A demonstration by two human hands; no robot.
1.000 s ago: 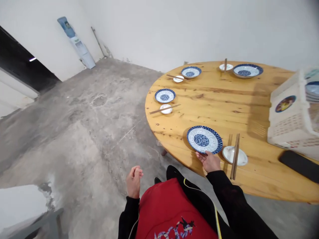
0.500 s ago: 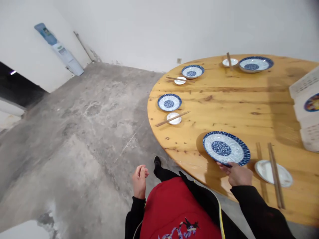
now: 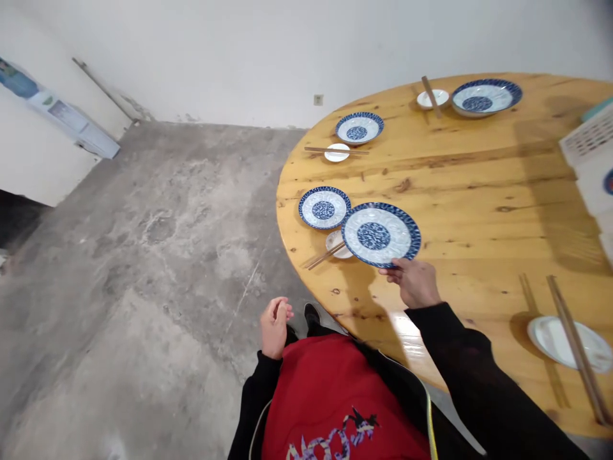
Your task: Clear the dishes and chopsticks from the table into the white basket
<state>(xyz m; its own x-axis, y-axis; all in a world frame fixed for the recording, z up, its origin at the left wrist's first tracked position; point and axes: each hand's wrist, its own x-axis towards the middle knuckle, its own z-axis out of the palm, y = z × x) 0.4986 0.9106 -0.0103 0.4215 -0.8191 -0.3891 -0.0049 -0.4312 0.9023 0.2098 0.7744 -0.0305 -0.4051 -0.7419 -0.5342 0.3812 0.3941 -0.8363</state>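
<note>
My right hand [image 3: 416, 281] grips the near rim of a blue-and-white plate [image 3: 390, 233], held up over the round wooden table. The plate overlaps part of a small white dish [image 3: 339, 244] with chopsticks [image 3: 325, 257] across it. Just left of the held plate, another blue-and-white plate [image 3: 324, 208] rests near the table edge. My left hand [image 3: 275, 322] hangs over the floor beside my body, fingers curled in with nothing seen in them.
On the table [image 3: 460, 217] stand two more blue-patterned plates [image 3: 359, 129], small white dishes [image 3: 336, 153] and chopsticks. At the right is a white crate-like container [image 3: 591, 147]. A dish [image 3: 572, 343] with chopsticks sits near right. A water dispenser [image 3: 71, 121] stands by the wall.
The held plate has moved left and away from me, now partly over the dish with chopsticks. My view has shifted along the table; my left hand remains curled.
</note>
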